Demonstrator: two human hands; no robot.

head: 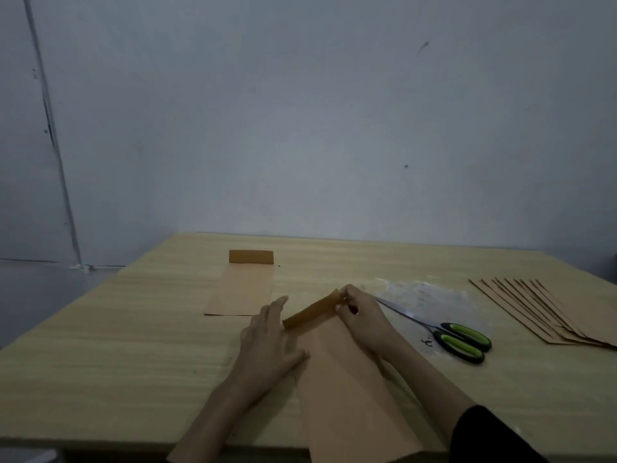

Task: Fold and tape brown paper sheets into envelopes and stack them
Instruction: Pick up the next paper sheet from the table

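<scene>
1 finished envelope [240,292] lies beyond the left hand [267,342], which rests flat, fingers straight, steadying the brown paper sheet [347,396] between both hands. The right hand [360,319] pinches the flap [310,312] corner. I'd square the edges, then crease slowly.

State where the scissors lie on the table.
In the head view, the scissors lie on the table, right of centre, between the right hand and the fanned brown sheets.

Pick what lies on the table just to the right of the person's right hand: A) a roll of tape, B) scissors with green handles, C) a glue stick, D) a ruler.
B: the scissors, handles green and black, lie beside the right hand, blades pointing toward it.
</scene>
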